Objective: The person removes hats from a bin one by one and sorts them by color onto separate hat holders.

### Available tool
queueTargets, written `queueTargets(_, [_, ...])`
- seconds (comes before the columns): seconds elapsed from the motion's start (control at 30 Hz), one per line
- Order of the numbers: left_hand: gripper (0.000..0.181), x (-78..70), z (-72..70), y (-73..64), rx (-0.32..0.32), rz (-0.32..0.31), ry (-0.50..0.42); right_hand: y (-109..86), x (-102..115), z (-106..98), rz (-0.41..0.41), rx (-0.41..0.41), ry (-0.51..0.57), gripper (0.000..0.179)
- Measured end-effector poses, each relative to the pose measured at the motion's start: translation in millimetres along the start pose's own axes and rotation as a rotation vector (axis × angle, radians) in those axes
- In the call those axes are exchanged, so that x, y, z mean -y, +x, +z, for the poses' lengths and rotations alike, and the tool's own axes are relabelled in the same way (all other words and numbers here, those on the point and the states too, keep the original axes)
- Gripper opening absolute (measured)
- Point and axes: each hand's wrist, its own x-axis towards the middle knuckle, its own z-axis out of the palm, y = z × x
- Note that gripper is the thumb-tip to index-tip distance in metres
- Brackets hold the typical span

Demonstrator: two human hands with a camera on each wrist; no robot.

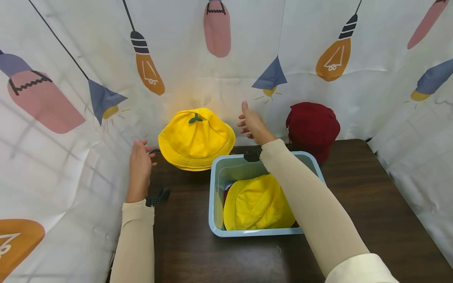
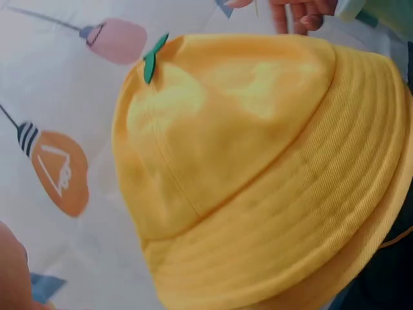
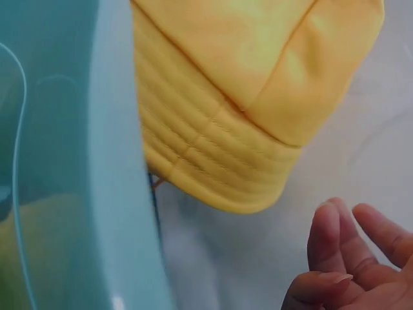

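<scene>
A yellow bucket hat (image 1: 196,137) with a green sprout on its crown sits at the back of the table, against the printed sheet. To its left, apart from the brim, is my left hand (image 1: 140,167), fingers relaxed and nothing in them. My right hand (image 1: 255,125) hovers on the hat's other side, above the back of the basin, also holding nothing. In the right wrist view the fingers (image 3: 322,239) are loosely bent, a gap away from the hat's brim (image 3: 226,174). The left wrist view is mostly filled by the same hat (image 2: 245,142).
A light blue basin (image 1: 214,196) on the dark wooden table (image 1: 184,243) holds another yellow hat (image 1: 255,204), with dark red cloth showing beneath it. Behind the basin on the right stands a dark red cap (image 1: 313,127). A white sheet (image 1: 184,59) printed with lamps hangs around the table.
</scene>
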Motion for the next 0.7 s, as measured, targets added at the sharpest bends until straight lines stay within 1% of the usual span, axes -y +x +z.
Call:
queueTargets(0.1, [0.082, 2.9, 1.9, 9.8, 0.066, -0.065, -0.035, 2.4, -7.8, 3.7, 0.038, 0.013, 0.045, 0.094])
queueTargets(0.17, [0.084, 5.5, 3.6, 14.8, 0.104, -0.103, -0.076, 4.0, -12.0, 5.8, 0.061, 0.033, 0.075, 0.096])
queueTargets(0.27, [0.085, 8.2, 6.1, 19.7, 0.142, -0.146, -0.144, 7.1, -17.9, 8.3, 0.098, 0.074, 0.127, 0.098])
queueTargets(0.33, [0.082, 9.9, 7.4, 22.6, 0.150, -0.166, -0.180, 9.4, -21.8, 9.8, 0.126, 0.095, 0.161, 0.098])
queueTargets(0.43, [0.079, 11.8, 9.0, 25.5, 0.136, -0.173, -0.209, 13.4, -28.1, 12.8, 0.169, 0.116, 0.216, 0.097])
queueTargets(0.57, [0.077, 15.6, 9.6, 28.3, 0.124, -0.172, -0.242, 16.0, -35.7, 18.0, 0.214, 0.122, 0.263, 0.086])
queueTargets(0.7, [0.068, 20.4, 10.3, 31.0, 0.124, -0.170, -0.314, 16.8, -41.1, 23.1, 0.218, 0.113, 0.286, 0.074])
